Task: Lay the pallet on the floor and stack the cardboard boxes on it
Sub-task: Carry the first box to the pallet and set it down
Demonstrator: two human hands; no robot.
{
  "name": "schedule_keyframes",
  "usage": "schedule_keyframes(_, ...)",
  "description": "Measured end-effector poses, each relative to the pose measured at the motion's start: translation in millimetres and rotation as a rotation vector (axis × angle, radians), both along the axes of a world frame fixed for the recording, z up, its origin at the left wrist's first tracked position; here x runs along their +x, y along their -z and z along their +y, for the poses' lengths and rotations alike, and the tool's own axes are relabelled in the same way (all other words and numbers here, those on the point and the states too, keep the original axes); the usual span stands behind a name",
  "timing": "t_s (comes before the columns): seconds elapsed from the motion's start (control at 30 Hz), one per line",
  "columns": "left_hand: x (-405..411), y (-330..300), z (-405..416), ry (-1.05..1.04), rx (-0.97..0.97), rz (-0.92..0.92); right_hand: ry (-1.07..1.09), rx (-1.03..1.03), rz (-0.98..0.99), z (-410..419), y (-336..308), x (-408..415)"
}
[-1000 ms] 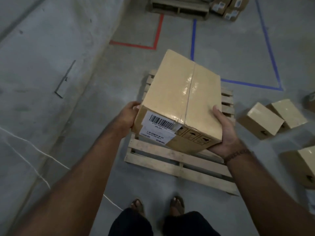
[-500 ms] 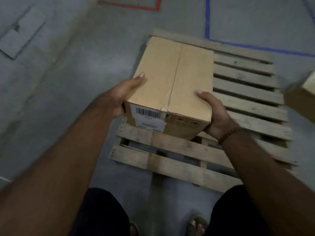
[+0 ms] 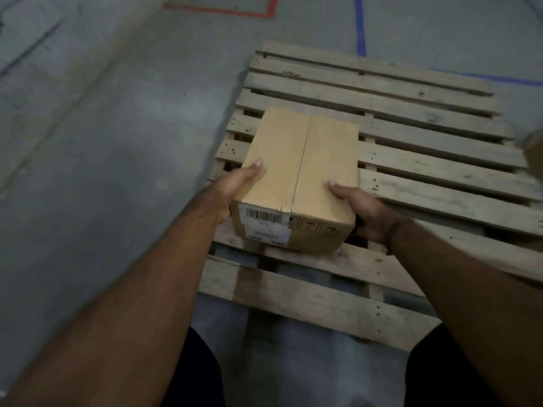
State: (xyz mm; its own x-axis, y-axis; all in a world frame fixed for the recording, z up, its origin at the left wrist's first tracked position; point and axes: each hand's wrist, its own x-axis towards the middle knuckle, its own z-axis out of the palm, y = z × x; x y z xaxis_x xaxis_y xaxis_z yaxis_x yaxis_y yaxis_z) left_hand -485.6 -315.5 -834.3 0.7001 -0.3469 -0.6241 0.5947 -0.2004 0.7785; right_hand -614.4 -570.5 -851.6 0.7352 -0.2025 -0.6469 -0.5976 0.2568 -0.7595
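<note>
1. The left hand (image 3: 232,186) grips the left side of the box (image 3: 299,177), thumb lying on the top face, fingers hidden down the side
2. The right hand (image 3: 360,211) grips the right side of the same box, thumb on top near the near right corner, fingers tucked out of sight
3. The box is sealed with clear tape along its centre seam; a white barcode label (image 3: 264,223) sits on the near face, with small printed handling marks beside it
4. It is over the near-left part of the pallet (image 3: 426,148); whether its base touches the slats cannot be told
5. The pallet lies flat on the grey floor (image 3: 117,142), slats running left to right
6. Red tape (image 3: 235,12) marks the floor at the far left, blue tape (image 3: 360,24) just beyond the pallet's far edge
7. A corner of another box (image 3: 533,151) shows at the right edge, blurred
8. Dark shorts (image 3: 199,371) show at the bottom
</note>
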Motion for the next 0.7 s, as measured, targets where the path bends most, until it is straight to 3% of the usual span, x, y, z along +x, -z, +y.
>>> schedule_keyframes(0.33, 7, 32, 2, 0.051, 0.050, -0.052, -0.018, -0.089, 0.007, 11, 6, 9)
schedule_keyframes(0.7, 14, 31, 5, 0.112, 0.043, -0.018, -0.016, -0.040, 0.044, 14, 6, 8)
